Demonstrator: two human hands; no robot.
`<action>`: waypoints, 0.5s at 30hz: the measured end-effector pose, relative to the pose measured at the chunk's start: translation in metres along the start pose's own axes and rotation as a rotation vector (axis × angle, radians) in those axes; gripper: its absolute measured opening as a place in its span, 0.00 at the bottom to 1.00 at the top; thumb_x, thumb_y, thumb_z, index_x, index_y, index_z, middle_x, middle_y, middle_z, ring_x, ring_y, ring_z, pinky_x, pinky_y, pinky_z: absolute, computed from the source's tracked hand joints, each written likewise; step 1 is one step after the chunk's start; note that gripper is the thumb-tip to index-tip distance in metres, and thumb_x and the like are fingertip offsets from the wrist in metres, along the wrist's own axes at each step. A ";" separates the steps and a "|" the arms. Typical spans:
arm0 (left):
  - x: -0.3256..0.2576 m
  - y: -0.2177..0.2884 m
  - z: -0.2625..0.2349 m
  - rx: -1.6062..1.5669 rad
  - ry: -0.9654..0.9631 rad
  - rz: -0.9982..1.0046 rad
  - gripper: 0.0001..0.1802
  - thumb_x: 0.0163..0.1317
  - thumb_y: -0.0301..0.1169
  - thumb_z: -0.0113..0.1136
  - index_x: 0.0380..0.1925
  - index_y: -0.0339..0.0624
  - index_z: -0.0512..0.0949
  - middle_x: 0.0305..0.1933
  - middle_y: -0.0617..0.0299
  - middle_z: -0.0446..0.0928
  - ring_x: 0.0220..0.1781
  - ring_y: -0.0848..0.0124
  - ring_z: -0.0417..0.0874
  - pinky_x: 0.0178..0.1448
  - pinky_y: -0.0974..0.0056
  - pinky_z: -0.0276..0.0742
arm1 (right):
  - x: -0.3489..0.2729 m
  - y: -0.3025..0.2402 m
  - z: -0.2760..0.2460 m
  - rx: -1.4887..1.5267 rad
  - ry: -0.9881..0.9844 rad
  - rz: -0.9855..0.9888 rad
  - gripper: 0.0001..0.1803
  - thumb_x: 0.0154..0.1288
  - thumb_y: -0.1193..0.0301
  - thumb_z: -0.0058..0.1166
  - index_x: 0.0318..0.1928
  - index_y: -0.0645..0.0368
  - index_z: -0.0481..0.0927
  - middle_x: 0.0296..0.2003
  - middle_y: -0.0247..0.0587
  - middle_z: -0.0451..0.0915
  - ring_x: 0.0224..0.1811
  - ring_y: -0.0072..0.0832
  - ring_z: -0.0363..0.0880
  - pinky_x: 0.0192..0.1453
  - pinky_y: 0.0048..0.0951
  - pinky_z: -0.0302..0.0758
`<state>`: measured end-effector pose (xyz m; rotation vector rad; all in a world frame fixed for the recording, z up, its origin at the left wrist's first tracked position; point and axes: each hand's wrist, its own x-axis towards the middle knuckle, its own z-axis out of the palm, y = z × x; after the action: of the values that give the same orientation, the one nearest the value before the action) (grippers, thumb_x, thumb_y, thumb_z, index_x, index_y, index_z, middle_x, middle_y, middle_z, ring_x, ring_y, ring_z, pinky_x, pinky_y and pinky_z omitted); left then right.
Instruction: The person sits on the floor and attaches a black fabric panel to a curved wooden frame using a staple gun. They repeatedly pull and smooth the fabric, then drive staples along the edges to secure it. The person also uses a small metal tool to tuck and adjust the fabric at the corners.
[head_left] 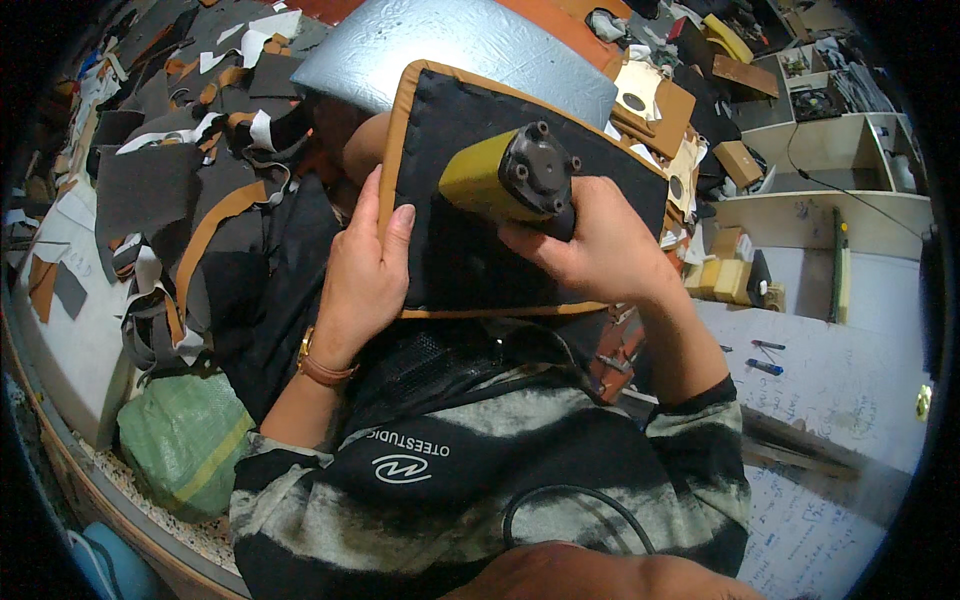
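My right hand (605, 240) is wrapped round the grip of a yellow and black pneumatic staple gun (480, 180); its dark bolted end cap points up toward me. The staple gun is over an upholstered panel (440, 265) with a black back and tan edging. Whether its nose touches the panel is hidden. At the panel's left edge my left hand (370, 260) grips the edging, thumb on the black side and fingers behind. The panel is tilted in front of my body.
Beyond the panel lies a silvery, foil-like covered piece (430, 50). Dark and tan fabric scraps (150, 210) pile up on the left, above a green woven sack (185, 440). Pens (765, 367) rest on a marked white board (820, 390) at right, near pale shelving (810, 210).
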<state>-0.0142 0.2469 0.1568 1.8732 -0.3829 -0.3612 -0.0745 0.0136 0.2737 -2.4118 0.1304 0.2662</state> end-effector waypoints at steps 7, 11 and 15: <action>0.000 -0.001 0.002 -0.009 0.015 0.059 0.31 0.83 0.39 0.53 0.77 0.31 0.64 0.53 0.30 0.85 0.55 0.38 0.89 0.55 0.49 0.83 | 0.017 0.011 -0.007 0.016 0.080 -0.021 0.20 0.66 0.59 0.67 0.51 0.59 0.91 0.36 0.56 0.90 0.39 0.47 0.91 0.51 0.44 0.84; 0.000 -0.002 0.003 0.004 0.028 0.070 0.30 0.83 0.38 0.53 0.77 0.32 0.65 0.53 0.32 0.86 0.55 0.40 0.90 0.56 0.51 0.84 | 0.023 0.018 -0.014 0.037 0.077 0.018 0.20 0.66 0.60 0.67 0.52 0.59 0.91 0.37 0.54 0.91 0.41 0.44 0.91 0.54 0.41 0.83; 0.001 -0.006 0.004 0.000 0.046 0.104 0.30 0.83 0.38 0.54 0.76 0.32 0.66 0.54 0.34 0.86 0.56 0.42 0.90 0.58 0.53 0.83 | 0.022 0.019 -0.020 0.007 0.095 0.048 0.21 0.66 0.61 0.67 0.54 0.60 0.90 0.40 0.55 0.91 0.43 0.44 0.90 0.56 0.40 0.82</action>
<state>-0.0146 0.2446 0.1499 1.8498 -0.4469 -0.2474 -0.0527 -0.0143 0.2713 -2.4168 0.2326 0.1722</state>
